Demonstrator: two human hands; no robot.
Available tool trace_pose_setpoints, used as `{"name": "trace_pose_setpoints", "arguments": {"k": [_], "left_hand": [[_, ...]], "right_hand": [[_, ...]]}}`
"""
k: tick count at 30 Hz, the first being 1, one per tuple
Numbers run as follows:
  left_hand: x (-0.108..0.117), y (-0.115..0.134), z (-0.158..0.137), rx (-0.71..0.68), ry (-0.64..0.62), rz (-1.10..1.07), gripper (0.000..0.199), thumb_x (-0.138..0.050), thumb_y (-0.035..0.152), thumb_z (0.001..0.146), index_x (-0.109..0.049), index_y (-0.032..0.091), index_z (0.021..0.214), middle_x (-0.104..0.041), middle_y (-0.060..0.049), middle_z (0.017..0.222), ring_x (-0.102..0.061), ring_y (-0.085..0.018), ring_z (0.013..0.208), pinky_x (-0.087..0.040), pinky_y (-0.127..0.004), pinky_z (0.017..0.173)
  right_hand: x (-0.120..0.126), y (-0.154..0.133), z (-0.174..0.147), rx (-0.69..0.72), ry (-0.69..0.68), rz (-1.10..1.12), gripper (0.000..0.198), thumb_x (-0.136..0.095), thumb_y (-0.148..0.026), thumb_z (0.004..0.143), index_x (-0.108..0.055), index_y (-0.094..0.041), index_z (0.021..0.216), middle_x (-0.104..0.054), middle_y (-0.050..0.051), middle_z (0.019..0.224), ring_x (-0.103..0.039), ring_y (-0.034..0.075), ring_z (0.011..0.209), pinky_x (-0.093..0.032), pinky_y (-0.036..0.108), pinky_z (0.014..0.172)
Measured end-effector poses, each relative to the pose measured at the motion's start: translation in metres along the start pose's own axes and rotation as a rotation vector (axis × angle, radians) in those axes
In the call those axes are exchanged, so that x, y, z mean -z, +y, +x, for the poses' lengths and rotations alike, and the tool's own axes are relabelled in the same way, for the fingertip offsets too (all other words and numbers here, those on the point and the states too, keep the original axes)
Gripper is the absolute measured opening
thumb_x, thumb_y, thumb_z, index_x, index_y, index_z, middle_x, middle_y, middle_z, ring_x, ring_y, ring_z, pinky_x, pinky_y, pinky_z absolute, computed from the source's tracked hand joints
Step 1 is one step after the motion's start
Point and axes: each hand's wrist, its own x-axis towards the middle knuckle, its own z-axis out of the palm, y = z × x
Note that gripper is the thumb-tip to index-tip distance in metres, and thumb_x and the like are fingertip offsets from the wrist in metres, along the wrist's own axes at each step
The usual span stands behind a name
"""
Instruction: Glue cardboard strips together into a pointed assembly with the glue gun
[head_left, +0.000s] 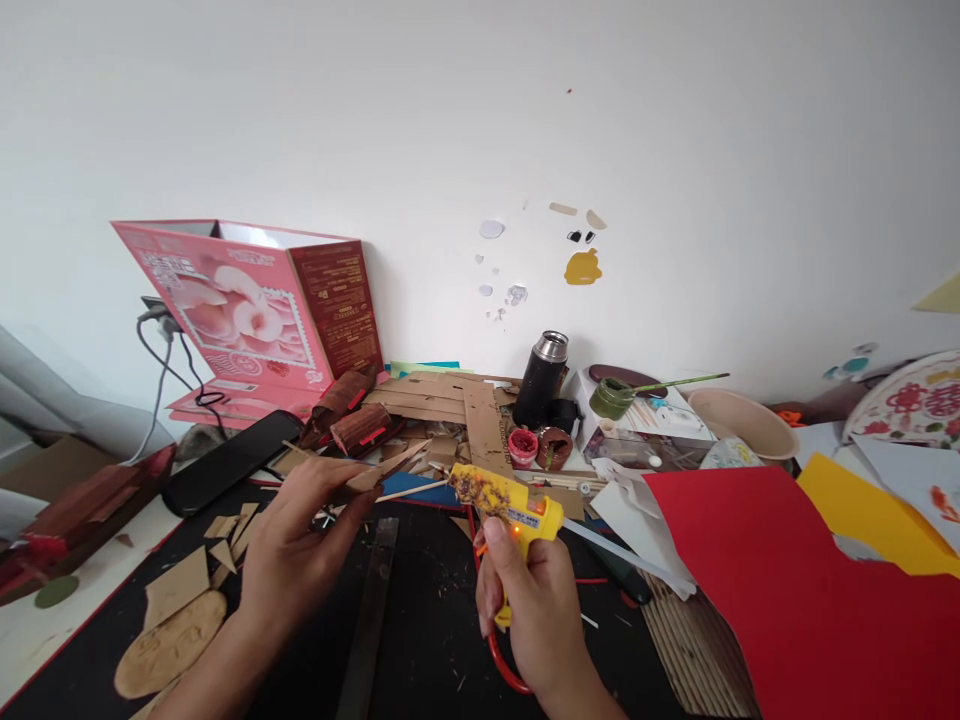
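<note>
Two grips, both closed, over a black mat point(427, 620). In the pinch of the left hand point(311, 520), a brown card point(394, 462), slanting up toward the right grip. In the wrap of the right hand point(532, 595), a yellow glue gun point(487, 490), smeared dark near the front, orange light point(517, 530) lit, nozzle point(441, 467) near the card's tip. Out of its back, right of that grip, a white glue stick point(630, 555); below that grip, a red cord point(504, 668). Between the grips, a thin stick point(409, 492); held by the left or not, cannot tell. Left of the left grip, scraps point(176, 585) and a phone point(225, 460). Beyond the right grip, a flask point(540, 380) and a green jar point(611, 400); well to its right, red paper point(810, 590)
</note>
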Motion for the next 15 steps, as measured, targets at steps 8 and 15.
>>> {"name": "trace_pose_setpoints", "arguments": {"k": [8,15], "left_hand": [[0.0055,0.0016,-0.0030,0.488,0.018,-0.418,0.034,-0.088,0.044,0.085,-0.084,0.028,0.115,-0.084,-0.006,0.109,-0.075,-0.026,0.096,-0.058,-0.031,0.085],[0.0070,-0.0040,0.0034,0.878,-0.106,-1.015,0.053,-0.102,0.049,0.064,-0.087,0.021,0.107,-0.086,-0.012,0.095,-0.079,-0.030,0.082,-0.062,-0.034,0.074]], "right_hand": [[-0.0002,-0.0053,-0.0015,-0.013,-0.059,0.055,0.072,-0.071,-0.090,0.080,-0.061,-0.019,0.070,-0.044,-0.005,0.036,-0.043,0.009,0.030,-0.030,0.019,0.037],[-0.0009,-0.0032,-0.0062,0.027,-0.114,0.151,0.068,-0.073,-0.085,0.085,-0.067,-0.016,0.081,-0.041,-0.009,0.037,-0.038,0.008,0.029,-0.028,0.019,0.036]]}}
